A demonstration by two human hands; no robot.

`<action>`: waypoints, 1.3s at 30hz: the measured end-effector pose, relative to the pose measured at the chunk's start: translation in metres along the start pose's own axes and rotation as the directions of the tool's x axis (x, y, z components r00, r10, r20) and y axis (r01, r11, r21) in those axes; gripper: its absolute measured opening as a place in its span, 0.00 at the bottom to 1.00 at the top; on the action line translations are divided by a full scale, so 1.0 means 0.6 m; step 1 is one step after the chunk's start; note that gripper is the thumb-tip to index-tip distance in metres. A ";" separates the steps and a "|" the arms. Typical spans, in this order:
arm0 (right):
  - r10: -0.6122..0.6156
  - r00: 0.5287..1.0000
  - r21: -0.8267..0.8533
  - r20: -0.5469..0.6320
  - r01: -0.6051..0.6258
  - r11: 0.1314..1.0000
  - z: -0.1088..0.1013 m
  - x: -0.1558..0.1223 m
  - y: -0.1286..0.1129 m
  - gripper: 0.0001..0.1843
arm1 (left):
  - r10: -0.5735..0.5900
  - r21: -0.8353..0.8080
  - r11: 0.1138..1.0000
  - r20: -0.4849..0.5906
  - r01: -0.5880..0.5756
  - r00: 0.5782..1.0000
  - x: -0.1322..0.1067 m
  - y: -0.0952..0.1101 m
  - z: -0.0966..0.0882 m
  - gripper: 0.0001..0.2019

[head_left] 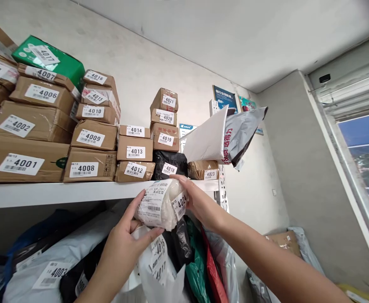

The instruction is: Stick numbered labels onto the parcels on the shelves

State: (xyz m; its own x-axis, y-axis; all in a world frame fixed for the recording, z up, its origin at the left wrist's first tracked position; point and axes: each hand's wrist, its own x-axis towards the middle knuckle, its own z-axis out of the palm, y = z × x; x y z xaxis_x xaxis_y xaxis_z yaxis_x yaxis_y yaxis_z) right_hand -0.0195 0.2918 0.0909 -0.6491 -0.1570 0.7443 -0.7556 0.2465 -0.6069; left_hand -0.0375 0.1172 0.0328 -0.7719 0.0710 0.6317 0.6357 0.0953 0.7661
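Held parcel: a white soft parcel (162,204) at centre frame, just below the shelf edge, with a printed label and a tag reading 4024.
Left hand (124,242): lower centre, thumb and fingers gripping the parcel's lower left side.
Right hand (199,202): right of centre, fingers closed over the parcel's right end.
Shelf (61,192): white, across the left half, stacked with brown boxes numbered 4001 to 4023.
Green box (50,59): upper left, on top of the stacks, tagged 4017.
Grey mailer (225,136): centre right, leaning tilted above the package tagged 4023 (203,170).
Lower bags (172,261): white, black, green and red bags packed under the shelf.
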 end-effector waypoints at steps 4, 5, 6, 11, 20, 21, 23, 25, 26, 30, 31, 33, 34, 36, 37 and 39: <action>0.124 0.991 0.040 0.056 -0.127 0.991 -0.017 -0.014 -0.005 0.32 | -0.031 -0.283 0.954 0.239 0.101 0.971 0.015 -0.030 -0.011 0.52; 0.122 0.991 0.023 0.055 -0.123 0.992 -0.018 -0.018 -0.007 0.33 | -0.035 -0.316 0.941 0.272 0.124 0.962 0.018 -0.035 -0.013 0.53; 0.113 0.992 -0.002 0.053 -0.113 0.994 -0.019 -0.022 -0.009 0.32 | -0.038 -0.345 0.928 0.296 0.144 0.955 0.020 -0.039 -0.013 0.54; 0.079 0.993 -0.191 0.082 -0.062 0.980 -0.021 -0.034 -0.021 0.36 | -0.007 -0.420 0.896 0.317 0.147 0.948 0.025 -0.051 -0.010 0.56; -0.033 0.988 -0.445 0.148 0.097 0.890 -0.036 -0.044 -0.026 0.48 | -0.066 -0.354 0.921 0.275 0.165 0.959 0.005 -0.035 0.003 0.57; -0.053 0.989 -0.465 0.135 0.111 0.878 -0.035 -0.047 -0.027 0.51 | -0.065 -0.346 0.926 0.252 0.153 0.966 0.002 -0.032 0.006 0.56; -0.114 0.989 -0.469 0.098 0.147 0.871 -0.032 -0.052 -0.027 0.54 | -0.052 -0.314 0.942 0.205 0.116 0.977 -0.004 -0.025 0.011 0.54; -0.160 0.986 -0.442 0.051 0.165 0.882 -0.026 -0.058 -0.027 0.50 | -0.038 -0.237 0.968 0.171 0.078 0.984 -0.007 -0.018 0.016 0.52; -0.172 0.985 -0.429 0.022 0.165 0.888 -0.023 -0.060 -0.027 0.46 | -0.026 -0.187 0.981 0.153 0.055 0.988 -0.009 -0.013 0.018 0.51; -0.224 0.972 -0.447 -0.076 0.168 0.879 -0.010 -0.061 -0.027 0.35 | 0.056 -0.057 0.997 0.077 -0.052 0.995 -0.017 0.003 0.025 0.46; -0.258 0.962 -0.471 -0.084 0.190 0.862 -0.009 -0.059 -0.027 0.35 | 0.074 -0.042 0.997 0.067 -0.071 0.995 -0.019 0.006 0.027 0.45; -0.360 0.927 -0.538 -0.104 0.252 0.805 -0.015 -0.046 -0.029 0.35 | 0.093 -0.007 0.996 0.056 -0.093 0.994 -0.027 0.007 0.030 0.44; -0.420 0.898 -0.581 -0.129 0.275 0.766 -0.022 -0.035 -0.031 0.34 | 0.101 0.016 0.995 0.048 -0.102 0.994 -0.032 0.005 0.031 0.44; -0.547 0.809 -0.681 -0.215 0.277 0.678 -0.047 -0.002 -0.035 0.33 | 0.116 0.053 0.992 0.034 -0.118 0.993 -0.044 -0.004 0.032 0.44; -0.606 0.752 -0.728 -0.261 0.258 0.635 -0.063 0.020 -0.037 0.33 | 0.120 0.055 0.991 0.035 -0.122 0.992 -0.051 -0.010 0.031 0.44; -0.697 0.645 -0.801 -0.312 0.216 0.558 -0.100 0.071 -0.037 0.33 | 0.111 0.030 0.993 0.059 -0.113 0.992 -0.066 -0.024 0.030 0.44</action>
State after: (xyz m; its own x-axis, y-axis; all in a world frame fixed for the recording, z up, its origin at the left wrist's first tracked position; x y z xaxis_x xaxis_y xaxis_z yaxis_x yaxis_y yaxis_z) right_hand -0.0253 0.3372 0.1529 0.1359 0.0255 0.9904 -0.4914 0.8698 0.0451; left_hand -0.0163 0.1307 -0.0056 -0.6959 0.1397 0.7044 0.7180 0.1161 0.6863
